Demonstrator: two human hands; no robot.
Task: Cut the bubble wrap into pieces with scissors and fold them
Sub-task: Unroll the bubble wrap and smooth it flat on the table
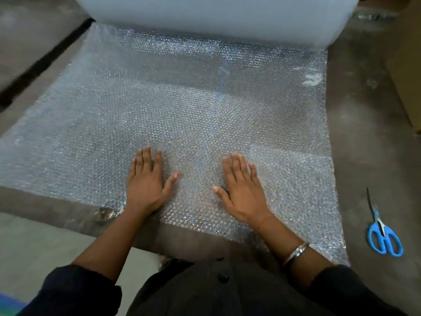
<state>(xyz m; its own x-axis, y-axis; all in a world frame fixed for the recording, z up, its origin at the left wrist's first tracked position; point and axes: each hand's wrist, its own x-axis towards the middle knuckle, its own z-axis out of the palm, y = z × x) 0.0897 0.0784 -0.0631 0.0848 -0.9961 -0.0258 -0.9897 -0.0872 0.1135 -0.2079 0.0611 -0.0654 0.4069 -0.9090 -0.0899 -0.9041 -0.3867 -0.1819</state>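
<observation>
A warehouse or packing workshop, by the look of it. A bare grey concrete floor, stained and dusty, serves as the work surface. A very large white roll of bubble wrap lies on it, and brown cardboard boxes stand at the right edge.

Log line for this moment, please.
left hand flat on bubble wrap | right hand flat | scissors idle on floor, right

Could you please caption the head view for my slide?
Both hands flat on unrolled bubble wrap; blue scissors lie to the right.
</observation>
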